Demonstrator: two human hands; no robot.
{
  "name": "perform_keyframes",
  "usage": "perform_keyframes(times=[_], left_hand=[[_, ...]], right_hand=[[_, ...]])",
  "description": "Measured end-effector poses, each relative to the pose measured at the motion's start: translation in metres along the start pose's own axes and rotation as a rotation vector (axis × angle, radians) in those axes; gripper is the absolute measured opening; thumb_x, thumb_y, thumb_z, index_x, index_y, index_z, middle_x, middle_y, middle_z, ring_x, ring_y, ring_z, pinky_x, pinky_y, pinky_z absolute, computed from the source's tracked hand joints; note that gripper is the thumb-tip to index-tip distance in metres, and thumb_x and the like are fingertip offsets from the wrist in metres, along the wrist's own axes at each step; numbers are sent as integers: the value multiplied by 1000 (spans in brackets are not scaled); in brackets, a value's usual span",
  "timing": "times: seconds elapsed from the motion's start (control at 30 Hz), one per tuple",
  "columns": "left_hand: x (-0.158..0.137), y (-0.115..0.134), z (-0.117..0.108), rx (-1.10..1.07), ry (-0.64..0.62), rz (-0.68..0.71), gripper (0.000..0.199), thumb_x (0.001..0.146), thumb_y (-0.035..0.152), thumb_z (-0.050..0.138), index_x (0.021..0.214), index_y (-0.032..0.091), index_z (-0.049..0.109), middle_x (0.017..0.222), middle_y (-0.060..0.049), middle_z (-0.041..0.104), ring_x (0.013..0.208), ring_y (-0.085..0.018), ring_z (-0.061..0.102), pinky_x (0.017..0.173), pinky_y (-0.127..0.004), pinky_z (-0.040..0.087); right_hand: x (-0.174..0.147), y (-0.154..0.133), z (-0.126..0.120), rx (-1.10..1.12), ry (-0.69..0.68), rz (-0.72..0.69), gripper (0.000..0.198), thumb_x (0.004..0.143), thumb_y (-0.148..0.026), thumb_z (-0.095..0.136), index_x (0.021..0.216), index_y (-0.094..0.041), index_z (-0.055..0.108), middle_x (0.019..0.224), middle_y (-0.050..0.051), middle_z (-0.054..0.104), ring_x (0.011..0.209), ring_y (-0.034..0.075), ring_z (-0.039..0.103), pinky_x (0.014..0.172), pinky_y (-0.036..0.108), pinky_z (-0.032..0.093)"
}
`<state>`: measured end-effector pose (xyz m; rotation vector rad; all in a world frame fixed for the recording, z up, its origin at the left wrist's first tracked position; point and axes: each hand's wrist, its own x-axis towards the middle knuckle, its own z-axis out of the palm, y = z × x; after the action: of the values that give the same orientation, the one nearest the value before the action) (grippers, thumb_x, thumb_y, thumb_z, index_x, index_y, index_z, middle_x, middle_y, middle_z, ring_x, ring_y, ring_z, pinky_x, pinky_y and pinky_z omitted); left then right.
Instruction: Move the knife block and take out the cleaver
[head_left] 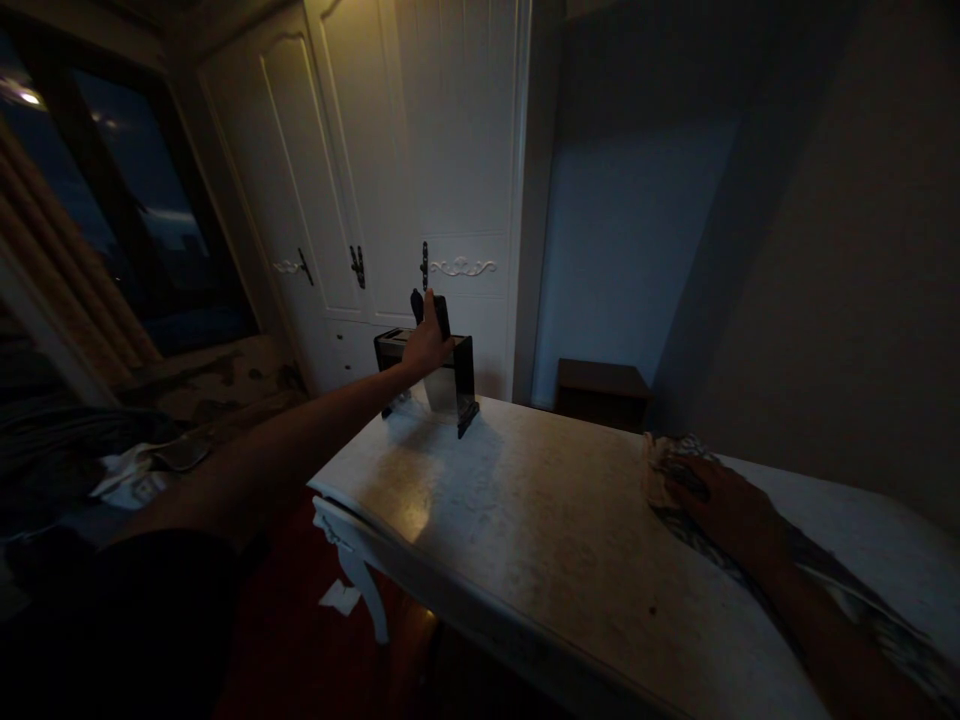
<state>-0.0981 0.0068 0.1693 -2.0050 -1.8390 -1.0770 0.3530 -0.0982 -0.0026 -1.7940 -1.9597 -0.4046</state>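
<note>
My left hand (426,348) reaches out to the table's far left corner. Its fingers are closed at the top of a knife block (466,370) with black ends and see-through sides. One digit points up between the black handles (442,316) that stick out of the block. Whether the grip also takes in a handle is hard to see. On the right of the table, my right hand (724,500) presses down on a crumpled patterned cloth (664,460), fingers curled over it. Part of the cloth trails under the forearm toward the lower right.
The white table (525,520) has a patterned top and a curved leg (364,585). A white wardrobe (457,150) stands behind it. A low brown cabinet (604,378) sits against the wall. White paper (341,597) lies on the red floor. Piled cloth (142,465) is at left.
</note>
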Motion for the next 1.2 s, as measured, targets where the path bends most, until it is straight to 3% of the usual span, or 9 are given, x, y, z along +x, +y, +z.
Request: perform_keyframes(times=[0.23,0.57,0.7,0.93,1.2], left_hand=[[-8,3,2,-30,12,-49,91,82,22,57,152,9,-1,109,-20,69,101,-30,66,91,-44,48],[-2,0,1,-54,15,-108,61,79,25,62,133,15,36,112,-18,68,105,-32,66,88,-43,51],[-1,5,-5,-53,20,-121,55,78,23,64,127,19,38,111,-16,69,104,-31,66,88,-42,51],[13,8,-15,-68,37,-103,59,76,24,66,129,16,39,106,-16,70,101,-32,67,88,-44,52],[29,10,-27,-115,130,-128,62,74,23,66,130,16,40,110,-16,68,105,-32,65,92,-47,51]], right_hand=[[-2,1,-3,15,-25,1,46,90,-47,41,117,-15,62,118,14,68,103,33,64,86,47,50],[-2,2,1,43,-3,22,48,89,-49,41,118,-17,61,121,13,67,106,33,63,87,47,49],[-2,2,0,60,-11,21,48,88,-49,41,118,-18,61,121,13,67,106,32,63,87,45,49],[-1,1,-2,60,11,29,44,86,-49,44,114,-20,63,117,12,68,103,31,64,82,43,49],[-1,-2,-5,60,-36,25,45,89,-47,41,117,-18,61,118,12,68,104,31,64,85,43,48]])
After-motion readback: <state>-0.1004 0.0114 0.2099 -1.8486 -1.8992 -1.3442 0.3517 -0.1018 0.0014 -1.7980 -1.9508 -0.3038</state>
